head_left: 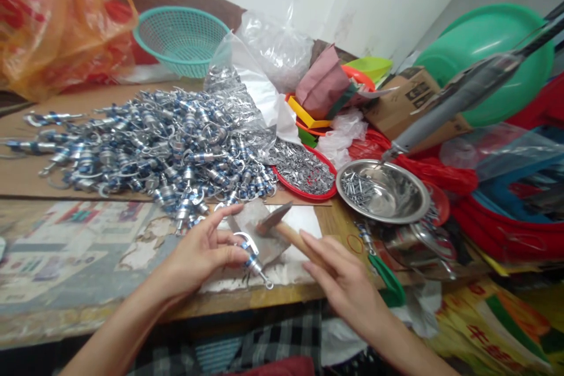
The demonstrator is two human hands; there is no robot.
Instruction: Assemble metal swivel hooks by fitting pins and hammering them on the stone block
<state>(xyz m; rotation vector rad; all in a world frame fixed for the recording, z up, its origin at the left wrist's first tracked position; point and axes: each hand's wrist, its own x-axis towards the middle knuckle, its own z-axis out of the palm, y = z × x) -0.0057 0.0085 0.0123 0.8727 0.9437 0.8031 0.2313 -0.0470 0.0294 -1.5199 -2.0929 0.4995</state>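
Observation:
Near the table's front edge, my left hand [205, 252] pinches a small blue and silver metal fitting [253, 261] that has a hook at its upper end and a ring at its lower end. My right hand [341, 270] is wrapped round the wooden handle of a hammer [297, 238]. The hammer's head is over a grey metal block [251, 220], just above and right of the fitting. White paper [311, 220] lies under the block. A large pile of similar fittings [167, 141] spreads behind my left hand.
A red tray [324, 191] of small metal pieces and a steel bowl [383, 188] with pins stand behind my right hand. Farther back are a teal basket [183, 38], a cardboard box [405, 103] and a green basin [497, 64]. A grey bar [458, 100] slants over the bowl.

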